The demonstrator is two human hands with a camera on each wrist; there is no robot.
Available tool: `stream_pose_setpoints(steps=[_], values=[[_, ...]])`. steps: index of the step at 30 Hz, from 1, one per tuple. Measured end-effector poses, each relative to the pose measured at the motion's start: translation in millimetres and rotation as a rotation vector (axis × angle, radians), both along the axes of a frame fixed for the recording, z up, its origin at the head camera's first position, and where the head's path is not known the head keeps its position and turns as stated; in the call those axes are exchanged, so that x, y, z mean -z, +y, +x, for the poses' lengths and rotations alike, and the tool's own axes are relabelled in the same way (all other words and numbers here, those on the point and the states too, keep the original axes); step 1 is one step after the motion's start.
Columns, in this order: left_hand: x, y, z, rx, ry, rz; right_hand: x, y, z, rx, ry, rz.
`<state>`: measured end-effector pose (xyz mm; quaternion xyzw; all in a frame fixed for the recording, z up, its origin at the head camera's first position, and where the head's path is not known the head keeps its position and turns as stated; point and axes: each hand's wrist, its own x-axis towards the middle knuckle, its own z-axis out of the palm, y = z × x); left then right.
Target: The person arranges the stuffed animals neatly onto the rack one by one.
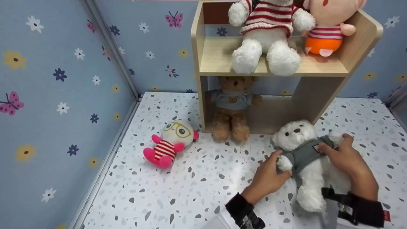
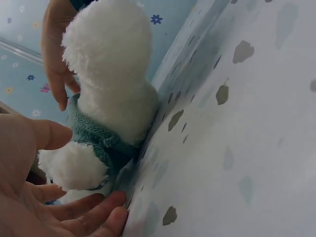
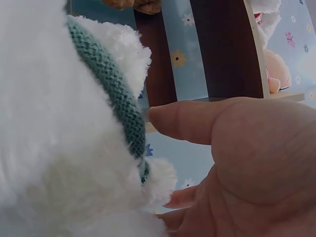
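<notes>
A white teddy bear in a grey-green knitted sweater lies tilted on the speckled table, in front of the shelf's right side. My left hand is around one of its front paws; in the left wrist view the thumb stands above the paw and the spread fingers pass below it. At the bear's other arm is my right hand, thumb over the sweater in the head view, fingers behind the paw. The right wrist view shows that thumb straight, its tip close to the sweater hem.
A wooden shelf stands at the back. On it sit a white bear in a striped sweater and a pink doll. A brown bear sits in the lower compartment. A pink-and-white plush toy lies to the left, near the flowered wall.
</notes>
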<state>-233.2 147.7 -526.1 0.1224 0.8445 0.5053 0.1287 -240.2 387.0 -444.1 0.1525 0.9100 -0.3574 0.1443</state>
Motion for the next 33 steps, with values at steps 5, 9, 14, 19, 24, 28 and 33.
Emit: stream_pose_setpoints(steps=[5,9,14,19,24,28,33], values=[[2.4,4,-1.2,0.025,0.039,0.027,4.2,-1,-1.3,0.003,-0.016,-0.016],[3.7,5,-2.3,0.038,0.081,0.019,7.2,-1,-2.1,-0.002,-0.045,-0.03],[4.4,8,-3.0,0.045,0.073,0.03,9.6,2,-2.9,-0.011,-0.045,-0.021],[3.6,9,-3.5,0.045,0.031,0.054,10.2,5,-3.8,-0.018,-0.035,-0.026],[4.5,8,-4.3,0.045,0.017,0.077,9.9,5,-3.8,-0.027,-0.02,-0.047],[6.1,8,-4.4,0.038,0.047,0.062,9.7,5,-3.3,-0.027,-0.023,-0.044],[6.6,7,-4.4,0.044,0.107,0.042,11.1,4,-1.8,-0.018,0.007,-0.05]])
